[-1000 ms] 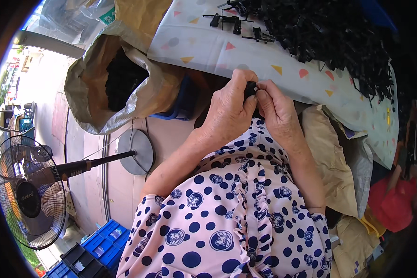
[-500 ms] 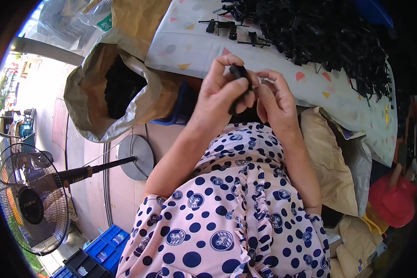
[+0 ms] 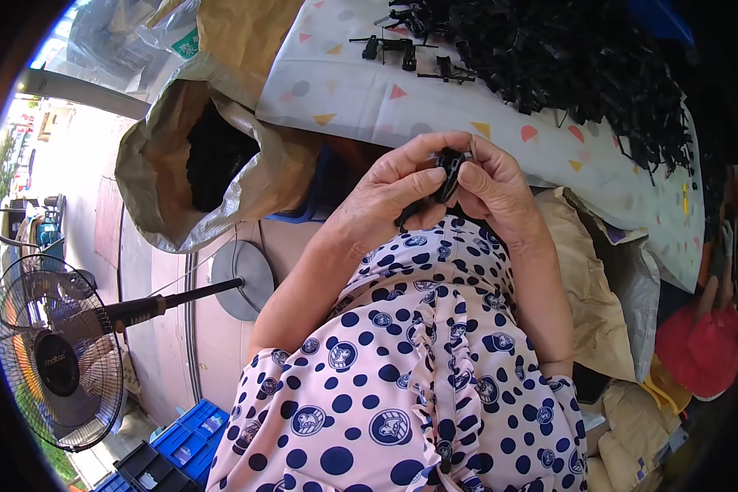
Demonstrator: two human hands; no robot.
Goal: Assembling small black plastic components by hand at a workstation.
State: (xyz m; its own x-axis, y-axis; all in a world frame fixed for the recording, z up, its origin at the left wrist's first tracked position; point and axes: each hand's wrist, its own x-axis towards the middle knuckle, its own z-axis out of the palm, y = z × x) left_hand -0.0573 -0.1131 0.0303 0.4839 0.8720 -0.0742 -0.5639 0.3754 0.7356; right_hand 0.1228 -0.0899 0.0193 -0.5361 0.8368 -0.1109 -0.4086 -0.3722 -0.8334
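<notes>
My left hand (image 3: 406, 182) is closed around a small black plastic part (image 3: 448, 170), held above my lap just off the near edge of the table. Against the same part, my right hand (image 3: 498, 182) pinches with thumb and fingertips, and the two hands meet there. Fingers cover much of the part, so its full shape is hidden. Beyond my hands, a big heap of similar black plastic parts (image 3: 566, 61) with thin protruding pieces covers the far right of the table. A few loose parts (image 3: 408, 54) lie at the heap's left edge.
The table wears a white cloth (image 3: 361, 94) with coloured shapes. At left stands an open sack (image 3: 152, 176) with black contents, beside a blue bin (image 3: 316, 193). A fan (image 3: 57, 361) and blue crates (image 3: 193, 439) are lower left. Paper bags (image 3: 586, 287) sit at right.
Both hands have come lower and closer together. My right hand's fingertips now press on the black plastic part, which has turned within my left hand.
</notes>
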